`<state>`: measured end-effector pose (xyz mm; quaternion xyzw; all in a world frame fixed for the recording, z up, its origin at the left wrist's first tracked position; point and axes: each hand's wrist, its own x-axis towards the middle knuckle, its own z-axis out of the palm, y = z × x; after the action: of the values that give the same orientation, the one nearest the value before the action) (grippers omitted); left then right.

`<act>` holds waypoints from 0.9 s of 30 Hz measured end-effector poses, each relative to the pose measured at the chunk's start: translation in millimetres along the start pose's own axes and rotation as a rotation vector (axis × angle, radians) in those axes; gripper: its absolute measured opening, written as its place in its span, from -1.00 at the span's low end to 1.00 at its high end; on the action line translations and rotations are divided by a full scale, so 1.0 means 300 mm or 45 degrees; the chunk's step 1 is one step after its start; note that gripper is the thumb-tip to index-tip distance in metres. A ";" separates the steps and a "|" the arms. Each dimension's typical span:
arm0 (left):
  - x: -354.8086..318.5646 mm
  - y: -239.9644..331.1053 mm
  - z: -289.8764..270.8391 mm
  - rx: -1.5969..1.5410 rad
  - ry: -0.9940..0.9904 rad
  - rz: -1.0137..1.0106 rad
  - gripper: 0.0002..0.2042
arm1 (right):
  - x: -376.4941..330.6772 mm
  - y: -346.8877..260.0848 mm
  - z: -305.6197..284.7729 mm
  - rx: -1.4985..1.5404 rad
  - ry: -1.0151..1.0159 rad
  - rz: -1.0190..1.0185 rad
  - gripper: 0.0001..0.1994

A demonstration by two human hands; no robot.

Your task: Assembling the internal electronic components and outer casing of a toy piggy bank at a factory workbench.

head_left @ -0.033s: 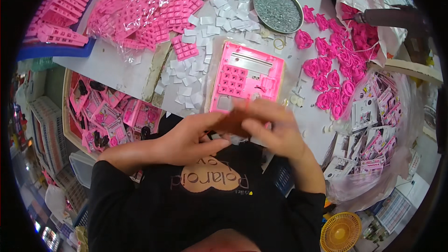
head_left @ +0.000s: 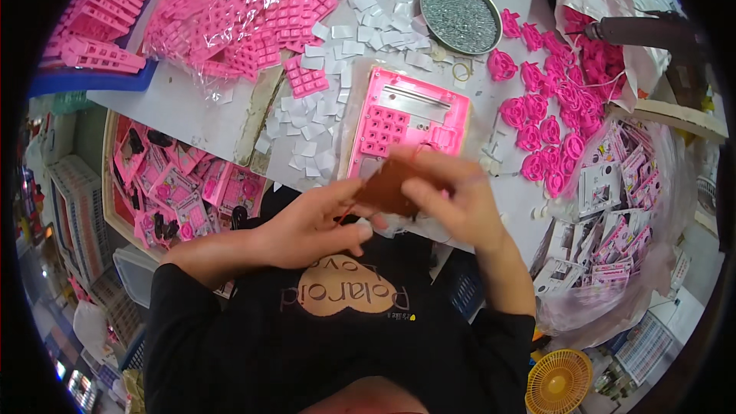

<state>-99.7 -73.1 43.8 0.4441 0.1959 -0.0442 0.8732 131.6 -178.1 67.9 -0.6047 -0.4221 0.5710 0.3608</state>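
Observation:
A brown flat board (head_left: 386, 186), which looks like a circuit board, is tilted up between my hands in front of my chest. My right hand (head_left: 460, 198) grips its right side, thumb across its face. At the left edge are the curled fingers of my left hand (head_left: 318, 218), its thumb apart from the board; a thin red wire runs beside these fingers. Just beyond lies an open pink plastic housing (head_left: 356, 149) with a pink keypad (head_left: 383, 129) and metal strips. The board and my right hand cover its near part.
Beyond the housing stands a round tin of small screws (head_left: 460, 17). White paper squares (head_left: 310, 126) and bagged pink keypads (head_left: 253, 23) lie left; pink rings (head_left: 548, 129) and a power screwdriver (head_left: 636, 29) are right. A box of pink parts (head_left: 184, 192) sits lower left, bagged printed pieces (head_left: 602, 199) right.
The brown board has turned so more of its face shows. My right hand has shifted slightly right and lower; my left thumb has moved a little left, away from the board.

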 end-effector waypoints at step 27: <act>0.095 0.055 -0.125 2.200 0.207 0.755 -0.48 | 0.218 -0.042 0.004 -1.396 0.743 -0.459 -0.42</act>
<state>-80.7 -30.6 25.7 0.9765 0.0336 0.0821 0.1964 128.8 -113.0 54.3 -0.7513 -0.6319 0.0150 0.1898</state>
